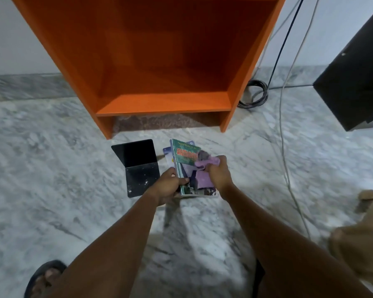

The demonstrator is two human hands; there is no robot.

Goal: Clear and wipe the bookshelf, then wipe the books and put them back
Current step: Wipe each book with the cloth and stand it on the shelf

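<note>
Just in front of the empty orange bookshelf (164, 104), the left hand (168, 186) grips the green book (185, 157) by its spine edge. The right hand (219, 174) bunches a purple cloth (202, 179) against the cover. Long strokes along the cover would likely serve best, the left grip kept firm, followed by the back and the edges.

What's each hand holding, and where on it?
Left hand grips the green book at its lower left edge; right hand clutches the bunched purple cloth against the cover.

Grey-veined marble floor (52, 168) meets pale wall (13, 39); cables (254, 93) coil near a black cabinet (357, 82)
</note>
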